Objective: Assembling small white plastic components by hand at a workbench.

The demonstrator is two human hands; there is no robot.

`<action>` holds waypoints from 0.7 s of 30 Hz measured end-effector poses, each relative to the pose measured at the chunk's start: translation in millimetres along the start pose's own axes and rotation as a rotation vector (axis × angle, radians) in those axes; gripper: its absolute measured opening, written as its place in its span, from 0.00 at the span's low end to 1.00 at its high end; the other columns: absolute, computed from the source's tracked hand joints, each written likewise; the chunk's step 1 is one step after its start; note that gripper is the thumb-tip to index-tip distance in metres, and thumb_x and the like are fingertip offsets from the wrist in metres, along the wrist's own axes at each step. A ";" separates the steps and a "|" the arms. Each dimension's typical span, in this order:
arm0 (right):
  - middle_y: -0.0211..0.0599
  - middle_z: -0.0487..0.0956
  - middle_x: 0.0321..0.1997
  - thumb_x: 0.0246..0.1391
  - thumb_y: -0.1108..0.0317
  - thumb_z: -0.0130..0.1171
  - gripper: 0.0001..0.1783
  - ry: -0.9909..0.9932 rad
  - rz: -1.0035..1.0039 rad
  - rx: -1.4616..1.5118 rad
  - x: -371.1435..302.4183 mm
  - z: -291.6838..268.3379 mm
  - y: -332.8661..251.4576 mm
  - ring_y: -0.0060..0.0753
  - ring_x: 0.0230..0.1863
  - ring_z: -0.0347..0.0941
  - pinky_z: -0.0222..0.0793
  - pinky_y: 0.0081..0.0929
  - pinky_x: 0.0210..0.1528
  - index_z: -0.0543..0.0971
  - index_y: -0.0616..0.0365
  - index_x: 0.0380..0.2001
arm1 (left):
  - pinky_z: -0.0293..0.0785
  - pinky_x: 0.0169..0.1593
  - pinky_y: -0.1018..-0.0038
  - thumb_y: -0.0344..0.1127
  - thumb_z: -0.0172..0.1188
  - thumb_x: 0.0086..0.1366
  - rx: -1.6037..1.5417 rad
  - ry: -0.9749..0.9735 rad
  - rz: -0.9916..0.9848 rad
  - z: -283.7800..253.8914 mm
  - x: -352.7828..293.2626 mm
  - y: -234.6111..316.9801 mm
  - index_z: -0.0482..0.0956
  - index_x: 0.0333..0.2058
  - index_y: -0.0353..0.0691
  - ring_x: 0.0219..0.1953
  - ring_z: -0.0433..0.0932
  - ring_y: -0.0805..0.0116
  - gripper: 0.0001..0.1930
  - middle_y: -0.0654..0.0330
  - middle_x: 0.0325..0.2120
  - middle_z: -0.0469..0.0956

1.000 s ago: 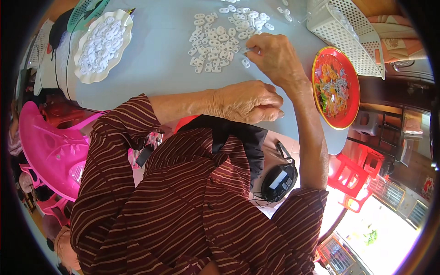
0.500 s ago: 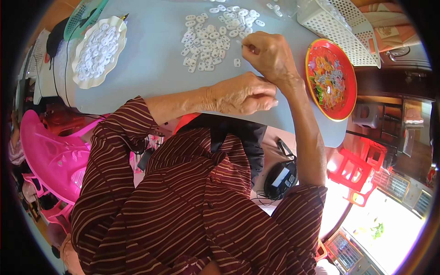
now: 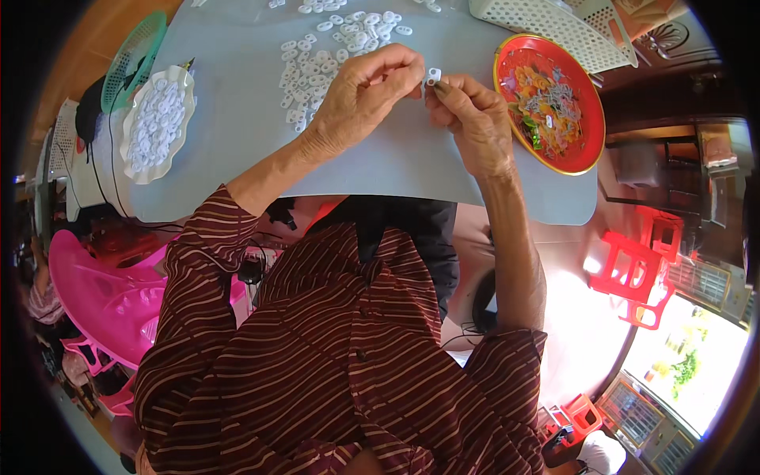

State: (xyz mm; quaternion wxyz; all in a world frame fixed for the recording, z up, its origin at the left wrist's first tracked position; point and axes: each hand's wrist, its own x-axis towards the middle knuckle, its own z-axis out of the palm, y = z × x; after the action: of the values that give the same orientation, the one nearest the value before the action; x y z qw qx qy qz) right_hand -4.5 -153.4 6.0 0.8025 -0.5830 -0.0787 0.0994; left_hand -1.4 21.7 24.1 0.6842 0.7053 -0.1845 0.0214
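Observation:
Between thumb and fingers, my right hand [image 3: 475, 119] pinches a small white two-holed plastic piece [image 3: 433, 74] above the table. Just to its left is my left hand [image 3: 356, 99], its fingertips pressed together in a pinch; what they hold, if anything, is too small or hidden to make out. The two hands are close but apart. Beyond my left hand, many similar white pieces [image 3: 313, 75] lie loose in a heap on the grey table [image 3: 237, 150]; the hand hides part of the heap.
A cream wavy-edged dish [image 3: 127, 138] full of white pieces stands at the left, beside a green mesh basket [image 3: 136, 59]. To the right are a red gold-rimmed tray [image 3: 582, 142] with small bits in it and a white perforated basket [image 3: 546, 36]. A pink chair [image 3: 95, 289] stands left.
My hands have uncrossed: the left moved up and left, the right came down beside it. A white piece now shows in my right fingertips. The view has shifted slightly.

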 end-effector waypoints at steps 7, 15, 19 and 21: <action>0.27 0.77 0.27 0.53 0.70 0.57 0.07 0.088 -0.073 -0.211 -6.3 6.7 2.9 0.13 0.23 0.65 0.62 0.16 0.26 0.79 0.63 0.30 | 0.66 0.28 0.79 0.42 0.53 0.64 0.085 -0.036 -0.019 1.8 1.2 -0.5 0.73 0.31 0.36 0.23 0.68 0.79 0.13 0.65 0.20 0.71; 0.35 0.74 0.22 0.42 0.74 0.61 0.05 0.237 -0.690 -0.982 -10.1 20.4 -1.8 0.31 0.21 0.71 0.67 0.27 0.23 0.75 0.60 0.25 | 0.64 0.29 0.75 0.44 0.45 0.68 0.400 -0.253 -0.059 -3.1 3.8 2.5 0.72 0.32 0.33 0.22 0.66 0.72 0.17 0.59 0.19 0.68; 0.36 0.70 0.21 0.40 0.73 0.61 0.07 0.247 -0.873 -1.180 -11.7 26.7 -0.4 0.41 0.21 0.70 0.67 0.33 0.23 0.73 0.57 0.24 | 0.64 0.30 0.75 0.38 0.43 0.69 0.392 -0.215 0.108 -1.5 0.9 -8.3 0.72 0.33 0.32 0.23 0.66 0.71 0.14 0.59 0.19 0.67; 0.37 0.73 0.23 0.42 0.74 0.60 0.05 0.244 -0.821 -1.113 -16.4 28.3 -0.6 0.38 0.22 0.72 0.68 0.31 0.23 0.75 0.58 0.26 | 0.68 0.30 0.77 0.40 0.46 0.68 0.190 -0.167 -0.024 -1.4 0.1 -8.3 0.73 0.32 0.34 0.22 0.69 0.75 0.14 0.63 0.19 0.72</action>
State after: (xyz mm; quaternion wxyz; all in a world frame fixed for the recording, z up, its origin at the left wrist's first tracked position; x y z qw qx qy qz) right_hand -27.2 -131.7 15.1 0.3605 -0.8374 -0.2410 -0.3329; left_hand 1.4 23.1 16.3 0.5970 0.7682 -0.2295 -0.0280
